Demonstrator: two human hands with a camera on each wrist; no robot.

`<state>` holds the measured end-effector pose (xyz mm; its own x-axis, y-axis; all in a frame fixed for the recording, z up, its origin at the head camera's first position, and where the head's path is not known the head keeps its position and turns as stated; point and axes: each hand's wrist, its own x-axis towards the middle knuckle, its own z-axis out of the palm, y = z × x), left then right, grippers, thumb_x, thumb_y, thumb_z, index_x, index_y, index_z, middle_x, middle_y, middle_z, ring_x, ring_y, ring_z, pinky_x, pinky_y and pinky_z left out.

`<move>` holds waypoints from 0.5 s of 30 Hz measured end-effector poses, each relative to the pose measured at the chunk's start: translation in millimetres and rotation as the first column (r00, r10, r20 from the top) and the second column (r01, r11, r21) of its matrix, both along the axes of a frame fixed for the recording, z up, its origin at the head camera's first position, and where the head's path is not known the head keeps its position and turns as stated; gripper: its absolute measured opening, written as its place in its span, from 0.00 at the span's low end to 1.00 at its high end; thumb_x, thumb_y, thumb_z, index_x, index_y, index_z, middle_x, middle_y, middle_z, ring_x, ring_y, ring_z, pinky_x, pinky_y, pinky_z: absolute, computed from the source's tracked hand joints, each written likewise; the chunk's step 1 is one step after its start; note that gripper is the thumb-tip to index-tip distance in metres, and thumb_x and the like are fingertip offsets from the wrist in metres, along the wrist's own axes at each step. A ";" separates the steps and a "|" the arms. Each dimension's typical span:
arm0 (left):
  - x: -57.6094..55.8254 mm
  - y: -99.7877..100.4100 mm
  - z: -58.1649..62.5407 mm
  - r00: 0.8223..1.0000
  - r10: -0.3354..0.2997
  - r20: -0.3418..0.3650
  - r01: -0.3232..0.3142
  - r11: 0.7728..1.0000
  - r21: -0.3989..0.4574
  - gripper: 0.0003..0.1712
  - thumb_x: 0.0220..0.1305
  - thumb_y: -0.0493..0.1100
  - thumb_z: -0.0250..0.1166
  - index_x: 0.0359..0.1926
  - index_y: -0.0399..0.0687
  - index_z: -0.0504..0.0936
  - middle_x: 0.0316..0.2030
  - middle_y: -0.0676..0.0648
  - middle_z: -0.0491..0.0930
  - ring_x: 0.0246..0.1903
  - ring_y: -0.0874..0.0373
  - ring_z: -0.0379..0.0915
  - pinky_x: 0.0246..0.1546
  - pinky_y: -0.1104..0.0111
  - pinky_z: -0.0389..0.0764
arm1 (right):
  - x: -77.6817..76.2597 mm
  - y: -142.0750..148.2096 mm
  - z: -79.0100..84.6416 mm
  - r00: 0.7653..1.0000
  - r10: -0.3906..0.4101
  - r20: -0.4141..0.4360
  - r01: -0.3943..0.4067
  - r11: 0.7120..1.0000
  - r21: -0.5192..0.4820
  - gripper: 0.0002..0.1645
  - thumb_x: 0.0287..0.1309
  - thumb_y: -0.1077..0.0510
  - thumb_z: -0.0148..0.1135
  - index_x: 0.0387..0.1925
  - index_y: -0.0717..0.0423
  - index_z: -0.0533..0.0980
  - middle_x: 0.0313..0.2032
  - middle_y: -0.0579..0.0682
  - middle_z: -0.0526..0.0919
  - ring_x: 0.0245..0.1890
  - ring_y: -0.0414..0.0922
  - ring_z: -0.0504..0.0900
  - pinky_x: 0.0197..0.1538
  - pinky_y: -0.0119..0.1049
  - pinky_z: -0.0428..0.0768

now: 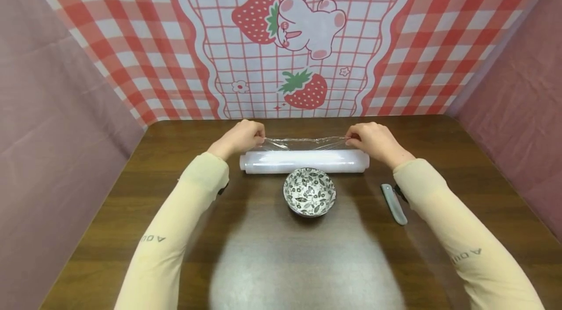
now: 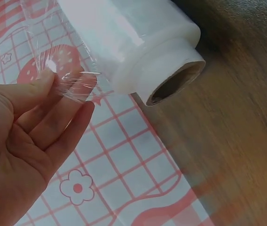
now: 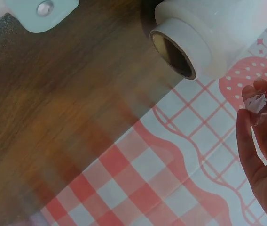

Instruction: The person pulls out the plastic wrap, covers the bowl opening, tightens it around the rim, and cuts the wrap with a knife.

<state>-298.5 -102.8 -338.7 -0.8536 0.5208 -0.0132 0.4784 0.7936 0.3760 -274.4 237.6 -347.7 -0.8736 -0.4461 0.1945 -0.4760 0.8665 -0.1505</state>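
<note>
Left hand (image 1: 242,136) and right hand (image 1: 373,140) pinched film (image 1: 303,144) beyond the roll (image 1: 305,161)
Even, level pulling, I thought, would limit creases.

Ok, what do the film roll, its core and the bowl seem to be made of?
Film roll: glossy plastic; it shines in streaks and the pulled-out film is see-through.
Core: probably matte cardboard, from the dull brown rim of its open end.
Bowl: perhaps glazed ceramic, from its dark leaf pattern on a pale ground, though plastic is possible.
</note>
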 end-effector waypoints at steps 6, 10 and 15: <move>-4.1 1.4 0.9 0.998 -0.008 -0.055 0.008 1.000 -0.007 0.05 0.60 0.38 0.57 0.29 0.44 0.78 0.22 0.50 0.78 0.21 0.60 0.71 0.26 0.69 0.73 | -4.8 2.6 2.4 1.000 -0.027 0.016 0.027 1.000 0.006 0.07 0.53 0.55 0.62 0.32 0.53 0.80 0.26 0.49 0.82 0.19 0.41 0.75 0.28 0.42 0.73; -6.3 0.7 2.3 0.998 -0.010 -0.060 0.010 1.000 0.000 0.05 0.60 0.37 0.56 0.29 0.44 0.78 0.21 0.50 0.78 0.21 0.60 0.71 0.25 0.69 0.73 | -7.9 1.6 5.9 0.999 -0.039 -0.002 0.039 0.999 0.014 0.05 0.52 0.55 0.64 0.30 0.52 0.79 0.25 0.48 0.81 0.21 0.43 0.76 0.29 0.44 0.74; -9.3 0.8 6.9 0.999 -0.012 -0.052 0.011 1.000 -0.017 0.06 0.61 0.37 0.55 0.30 0.43 0.78 0.23 0.49 0.80 0.22 0.60 0.73 0.27 0.69 0.74 | -10.7 0.1 10.3 0.999 -0.037 -0.033 0.038 0.999 0.026 0.05 0.50 0.55 0.65 0.29 0.52 0.80 0.27 0.48 0.83 0.27 0.45 0.78 0.33 0.46 0.76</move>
